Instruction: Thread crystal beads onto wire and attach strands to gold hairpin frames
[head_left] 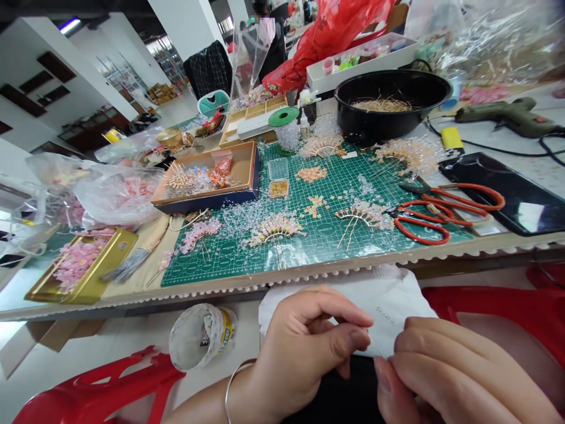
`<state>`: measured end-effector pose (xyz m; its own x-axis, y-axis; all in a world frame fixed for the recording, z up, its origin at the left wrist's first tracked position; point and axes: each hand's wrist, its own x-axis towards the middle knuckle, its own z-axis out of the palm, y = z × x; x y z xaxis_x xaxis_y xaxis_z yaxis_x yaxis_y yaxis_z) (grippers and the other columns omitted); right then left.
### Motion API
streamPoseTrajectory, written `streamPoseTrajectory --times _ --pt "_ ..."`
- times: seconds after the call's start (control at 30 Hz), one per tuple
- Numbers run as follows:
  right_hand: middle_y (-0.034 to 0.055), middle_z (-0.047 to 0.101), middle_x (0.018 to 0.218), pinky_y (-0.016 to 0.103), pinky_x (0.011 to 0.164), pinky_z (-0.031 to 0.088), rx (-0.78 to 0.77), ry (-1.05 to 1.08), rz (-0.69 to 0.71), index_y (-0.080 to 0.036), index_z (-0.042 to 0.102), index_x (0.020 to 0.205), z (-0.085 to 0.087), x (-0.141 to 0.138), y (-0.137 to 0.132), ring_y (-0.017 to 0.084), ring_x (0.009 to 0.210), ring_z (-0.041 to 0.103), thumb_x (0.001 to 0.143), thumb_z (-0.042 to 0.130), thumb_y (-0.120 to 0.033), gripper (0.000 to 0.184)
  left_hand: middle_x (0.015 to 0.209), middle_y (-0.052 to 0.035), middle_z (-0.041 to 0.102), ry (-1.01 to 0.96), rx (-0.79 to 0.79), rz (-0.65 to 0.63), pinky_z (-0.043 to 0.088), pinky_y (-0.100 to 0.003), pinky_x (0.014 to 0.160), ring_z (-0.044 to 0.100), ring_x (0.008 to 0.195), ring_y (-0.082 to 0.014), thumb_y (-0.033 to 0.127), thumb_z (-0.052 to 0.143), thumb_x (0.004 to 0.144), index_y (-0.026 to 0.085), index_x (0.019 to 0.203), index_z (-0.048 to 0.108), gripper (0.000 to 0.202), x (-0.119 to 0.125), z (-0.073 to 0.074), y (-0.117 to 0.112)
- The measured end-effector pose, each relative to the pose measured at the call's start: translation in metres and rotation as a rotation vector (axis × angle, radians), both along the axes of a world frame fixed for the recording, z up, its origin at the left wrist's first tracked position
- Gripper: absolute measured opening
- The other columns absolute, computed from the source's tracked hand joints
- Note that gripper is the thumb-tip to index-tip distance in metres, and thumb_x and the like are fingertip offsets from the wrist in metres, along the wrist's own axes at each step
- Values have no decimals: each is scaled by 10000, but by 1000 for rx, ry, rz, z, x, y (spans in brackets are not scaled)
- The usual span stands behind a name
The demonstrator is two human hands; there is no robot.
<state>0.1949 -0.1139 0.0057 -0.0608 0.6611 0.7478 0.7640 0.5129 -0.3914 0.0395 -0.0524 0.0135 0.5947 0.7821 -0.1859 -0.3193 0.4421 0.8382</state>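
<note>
"What do we see in the left grip point(304, 347)?"

"Its fingers curl inward, and we see the thumb pinching a white cloth point(348, 312) closed against the right grip point(459, 371), whose fingers fold over the cloth."

"And how does it lie?"

"We find its long axis running sideways between both grips, its far edge pointing toward the desk point(282, 277), just beyond them, with a green cutting mat point(318, 235) on top."

Left hand point(304, 350), right hand point(459, 374) — pinching white cloth point(353, 309) — beaded hairpins point(276, 229) on green cutting mat point(326, 262) beyond.
</note>
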Motion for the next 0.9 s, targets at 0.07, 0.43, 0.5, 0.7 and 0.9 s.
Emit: streamPoseTrajectory --times 0.07,0.43,0.5,0.7,0.9 --pt "-3 638 582 299 539 507 -28 -8 33 -236 518 815 2 1 4 153 513 630 821 534 -21 215 843 12 627 37 87 24 477 -63 466 572 524 8 124 801 791 272 889 814 178 -2 2 0" --pt "-42 574 620 203 455 440 -470 383 269 -266 531 844 7 13 4 108 490 522 959 555 -208 131 775 3 628 -92 -35 -12 425 -65 421 544 505 -1 147 788 813 226 884 795 107 -4 -1 2" --pt "-49 561 604 167 455 454 -534 433 300 -257 544 783 7 14 6 96 488 519 986 547 -289 206 720 11 612 -165 -84 -23 376 -66 408 512 480 4 146 804 795 208 856 788 88 -3 0 1" --pt "-33 588 674 203 543 486 -720 640 404 -269 592 793 -3 12 9 124 591 547 1002 509 -472 303 724 12 593 -91 74 -2 431 -131 586 537 633 -42 182 851 746 202 801 770 100 0 7 0" --pt "-30 508 671 223 564 430 -865 947 393 -240 590 754 -10 11 6 130 620 466 945 584 -544 359 827 -40 720 406 879 77 507 -239 708 650 771 -142 225 683 909 208 989 769 119 -10 30 4"
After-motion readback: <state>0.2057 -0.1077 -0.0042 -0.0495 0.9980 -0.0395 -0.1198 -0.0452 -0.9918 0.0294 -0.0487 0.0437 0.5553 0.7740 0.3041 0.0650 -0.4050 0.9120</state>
